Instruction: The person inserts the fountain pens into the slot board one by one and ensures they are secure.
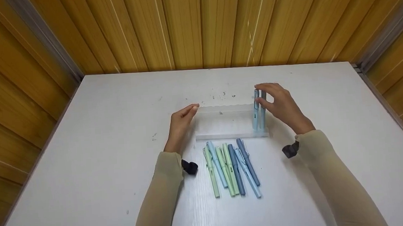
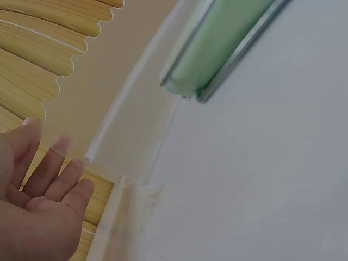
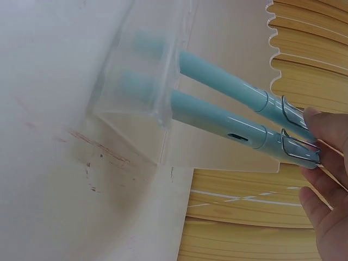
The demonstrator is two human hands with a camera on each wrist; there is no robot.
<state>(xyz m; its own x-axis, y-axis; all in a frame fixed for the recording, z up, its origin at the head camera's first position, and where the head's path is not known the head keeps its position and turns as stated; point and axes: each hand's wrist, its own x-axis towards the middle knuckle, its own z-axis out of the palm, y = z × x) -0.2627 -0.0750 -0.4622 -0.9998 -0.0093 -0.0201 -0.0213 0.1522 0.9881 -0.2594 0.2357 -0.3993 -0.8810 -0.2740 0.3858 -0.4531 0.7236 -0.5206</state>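
Note:
A clear pen holder point(image 1: 229, 135) with a wavy-topped back panel stands on the table. My left hand point(image 1: 182, 123) pinches its upper left corner between thumb and fingers; the left wrist view shows the fingertips at the panel's edge. Two light blue pens stand side by side at the holder's right end, their lower ends in its front trough. My right hand point(image 1: 282, 103) grips the left-hand light blue pen point(image 1: 256, 114) near its capped top, fingertips also close to the other light blue pen point(image 3: 223, 81). Both pens lean slightly, clips showing in the right wrist view.
In front of the holder several loose pens lie side by side: green pens point(image 1: 211, 172), a light blue pen point(image 1: 248, 173) and dark blue pens point(image 1: 236, 170) among them. The white table point(image 1: 101, 152) meets yellow wood-look panels point(image 1: 181, 29) at the back and sides.

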